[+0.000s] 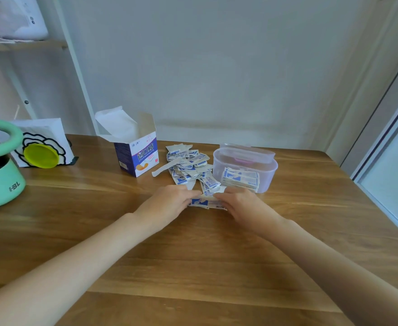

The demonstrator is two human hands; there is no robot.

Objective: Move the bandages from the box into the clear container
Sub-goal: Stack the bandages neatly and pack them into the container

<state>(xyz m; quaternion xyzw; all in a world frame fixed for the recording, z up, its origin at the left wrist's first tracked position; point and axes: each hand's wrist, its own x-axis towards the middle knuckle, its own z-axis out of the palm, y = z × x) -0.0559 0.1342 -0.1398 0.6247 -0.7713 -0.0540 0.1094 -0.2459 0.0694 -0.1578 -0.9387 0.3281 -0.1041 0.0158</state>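
Between left hand (169,203) and right hand (239,203), pinched: a small stack of bandages (205,203). Beyond the grip, clear container (267,177). Risk: loose pinch, stack fanning and spilling.

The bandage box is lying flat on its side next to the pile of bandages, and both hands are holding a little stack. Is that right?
Not quite. In the head view the bandage box stands upright with its top flaps open, not on its side. The rest holds: it is next to the pile of bandages, and the left hand and right hand hold a little stack.
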